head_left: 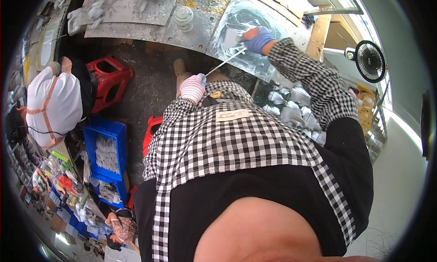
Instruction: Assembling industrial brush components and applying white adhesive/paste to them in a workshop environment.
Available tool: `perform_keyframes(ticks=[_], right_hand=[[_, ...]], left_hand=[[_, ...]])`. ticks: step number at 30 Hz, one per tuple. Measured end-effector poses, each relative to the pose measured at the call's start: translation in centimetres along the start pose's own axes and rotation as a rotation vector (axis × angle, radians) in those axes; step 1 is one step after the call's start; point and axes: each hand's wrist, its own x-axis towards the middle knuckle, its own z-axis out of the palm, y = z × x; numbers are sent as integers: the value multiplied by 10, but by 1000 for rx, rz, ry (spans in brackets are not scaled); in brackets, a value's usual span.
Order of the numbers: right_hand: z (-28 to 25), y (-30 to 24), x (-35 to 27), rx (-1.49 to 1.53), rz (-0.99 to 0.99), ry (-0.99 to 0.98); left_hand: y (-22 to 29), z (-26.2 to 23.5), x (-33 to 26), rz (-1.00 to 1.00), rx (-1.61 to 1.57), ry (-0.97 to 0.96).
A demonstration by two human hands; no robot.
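My left hand, in a pink-and-white striped glove, is closed around the lower end of a thin pale rod. The rod slants up and right; its far end, with a small whitish lump, lies just by my right hand. That hand wears a blue-purple striped glove with bare fingertips. Its fingers are closed on a flat pale scraper, whose handle is mostly hidden. Both are over the near part of a board smeared with whitish, wet-looking paste.
A clear round jar stands left of the board on the stained worktable. Yellow bands lie behind it. Grey fan-shaped pieces sit below my right forearm. A fan is at right; a red stool, blue crates and a co-worker at left.
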Motion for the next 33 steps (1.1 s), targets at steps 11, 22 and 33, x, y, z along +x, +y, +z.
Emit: perform_keyframes(ticks=[11,22,33], right_hand=[[16,31,-4,-313,-192,4],[0,112,-4,-267,-42,171],[51,165,-2,-199,5,126]], left_hand=[[0,-6,-1,80,-15,78],[-20,-38,-12,158,47,246],[-48,-49,-31,7,-172,281]])
